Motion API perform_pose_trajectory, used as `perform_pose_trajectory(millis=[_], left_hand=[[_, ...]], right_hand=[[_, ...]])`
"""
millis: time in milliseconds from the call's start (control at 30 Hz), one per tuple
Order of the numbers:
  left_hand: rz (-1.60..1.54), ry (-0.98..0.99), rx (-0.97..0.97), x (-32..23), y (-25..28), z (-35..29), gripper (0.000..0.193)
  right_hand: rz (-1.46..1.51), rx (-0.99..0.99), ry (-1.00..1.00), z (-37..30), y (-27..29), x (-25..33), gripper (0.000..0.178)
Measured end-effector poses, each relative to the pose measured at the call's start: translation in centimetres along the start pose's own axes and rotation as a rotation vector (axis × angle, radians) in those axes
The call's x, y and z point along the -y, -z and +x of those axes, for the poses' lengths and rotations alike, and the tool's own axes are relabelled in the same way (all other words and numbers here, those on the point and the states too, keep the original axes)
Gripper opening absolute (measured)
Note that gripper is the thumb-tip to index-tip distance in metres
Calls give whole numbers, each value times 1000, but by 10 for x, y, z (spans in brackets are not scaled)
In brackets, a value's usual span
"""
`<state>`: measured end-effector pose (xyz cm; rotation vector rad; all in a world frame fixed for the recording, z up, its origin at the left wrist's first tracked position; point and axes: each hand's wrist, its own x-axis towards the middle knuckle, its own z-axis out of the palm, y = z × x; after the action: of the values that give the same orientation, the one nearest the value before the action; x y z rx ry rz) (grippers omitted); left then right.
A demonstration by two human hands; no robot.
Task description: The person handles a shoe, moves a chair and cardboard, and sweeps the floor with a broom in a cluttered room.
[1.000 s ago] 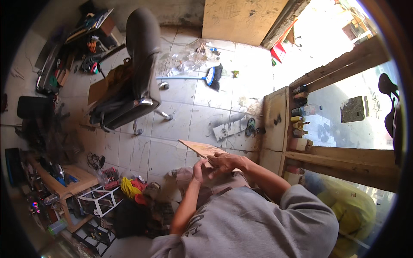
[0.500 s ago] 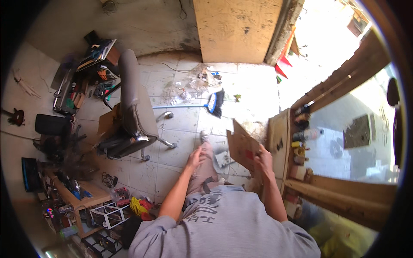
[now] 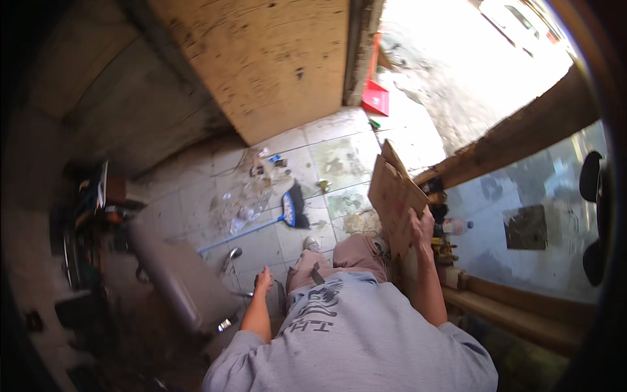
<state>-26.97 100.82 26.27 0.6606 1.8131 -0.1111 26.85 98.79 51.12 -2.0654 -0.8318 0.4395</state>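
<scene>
My right hand [image 3: 422, 225] grips a folded piece of brown cardboard [image 3: 394, 196] by its near right edge, holding it up off the floor. Past the chair's seat, my left hand [image 3: 263, 279] hangs low beside my leg with nothing in it; its fingers look loosely apart, though small in view. Ahead of my feet lies a broom [image 3: 292, 209] with black bristles and a blue handle, touching the floor. Plastic scraps and other litter [image 3: 251, 206] are spread just left of the broom head.
A grey swivel chair [image 3: 179, 277] stands at the left. A wooden panel [image 3: 274, 65] borders the bright doorway, where a red dustpan [image 3: 376, 98] rests. Along the right runs a wood-framed window [image 3: 522, 124], with a plastic bottle [image 3: 456, 226] on its ledge. Dim clutter fills the far left.
The view has turned and moved toward the doorway. The cardboard stays in my right hand, now held farther forward. My left hand has dropped away from my leg toward the chair.
</scene>
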Motion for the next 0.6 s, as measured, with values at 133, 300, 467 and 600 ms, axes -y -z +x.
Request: perform_pose_trajectory(millis=[133, 300, 467, 600], left_hand=[[-66, -300, -24, -168, 3, 15, 57], [-5, -471, 7, -327, -5, 36, 56], [39, -379, -27, -405, -35, 68, 58], [20, -198, -9, -432, -83, 71, 57]], right_hand=[[58, -107, -96, 73, -16, 24, 34], [60, -186, -130, 193, -42, 8, 34], [167, -225, -132, 344, -54, -10, 31], [159, -236, -127, 459, -42, 4, 32]])
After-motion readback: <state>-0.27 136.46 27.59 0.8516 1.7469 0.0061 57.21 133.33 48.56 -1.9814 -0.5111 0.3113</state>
